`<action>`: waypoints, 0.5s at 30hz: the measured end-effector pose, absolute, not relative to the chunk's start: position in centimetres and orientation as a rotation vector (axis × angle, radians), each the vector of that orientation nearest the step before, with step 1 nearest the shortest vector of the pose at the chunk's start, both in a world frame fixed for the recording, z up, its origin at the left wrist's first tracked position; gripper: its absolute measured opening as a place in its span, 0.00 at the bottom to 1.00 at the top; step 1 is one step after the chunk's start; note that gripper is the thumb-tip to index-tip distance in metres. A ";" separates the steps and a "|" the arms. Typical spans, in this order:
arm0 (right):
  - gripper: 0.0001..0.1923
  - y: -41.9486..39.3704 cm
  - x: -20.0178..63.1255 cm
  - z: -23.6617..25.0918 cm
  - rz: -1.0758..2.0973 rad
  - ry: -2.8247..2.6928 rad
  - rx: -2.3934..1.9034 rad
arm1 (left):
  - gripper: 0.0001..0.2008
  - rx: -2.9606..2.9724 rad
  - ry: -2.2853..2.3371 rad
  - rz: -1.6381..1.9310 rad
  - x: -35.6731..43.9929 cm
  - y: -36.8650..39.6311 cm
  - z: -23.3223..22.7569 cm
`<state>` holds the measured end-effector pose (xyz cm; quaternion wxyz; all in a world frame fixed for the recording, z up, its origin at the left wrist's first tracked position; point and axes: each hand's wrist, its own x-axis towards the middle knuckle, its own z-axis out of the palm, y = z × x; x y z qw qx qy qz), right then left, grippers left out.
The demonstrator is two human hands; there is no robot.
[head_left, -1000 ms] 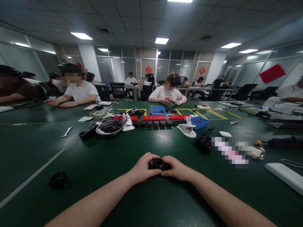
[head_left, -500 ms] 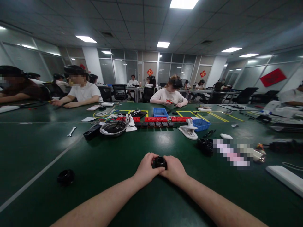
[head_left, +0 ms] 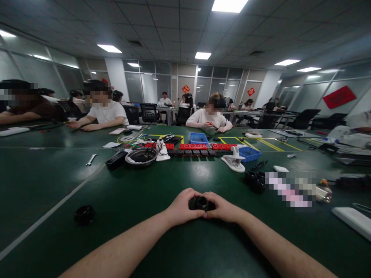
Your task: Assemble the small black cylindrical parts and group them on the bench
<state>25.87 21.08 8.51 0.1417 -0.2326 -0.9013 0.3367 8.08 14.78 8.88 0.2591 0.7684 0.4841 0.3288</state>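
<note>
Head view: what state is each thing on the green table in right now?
small black round part: held between both hands, opening up
left hand: closed on the part
right hand: closed on the part
black ring: lying loose, untouched
white clamp: resting on the table
metal bowl: upright, cables inside

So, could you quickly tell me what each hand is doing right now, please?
Left hand: closed on the left side of the small black round part.
Right hand: closed on the same part's right side.
</note>
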 end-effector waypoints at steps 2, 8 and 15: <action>0.18 21.1 25.8 8.3 0.979 -2.587 -0.694 | 0.20 2.108 1.308 0.904 8.1 14.8 9.0; 0.18 21.1 25.6 7.8 0.930 -2.536 -0.772 | 0.18 2.092 1.335 0.883 8.1 15.0 9.0; 0.21 21.3 26.4 8.9 1.061 -2.621 -0.630 | 0.21 2.034 1.337 0.867 8.0 15.1 8.7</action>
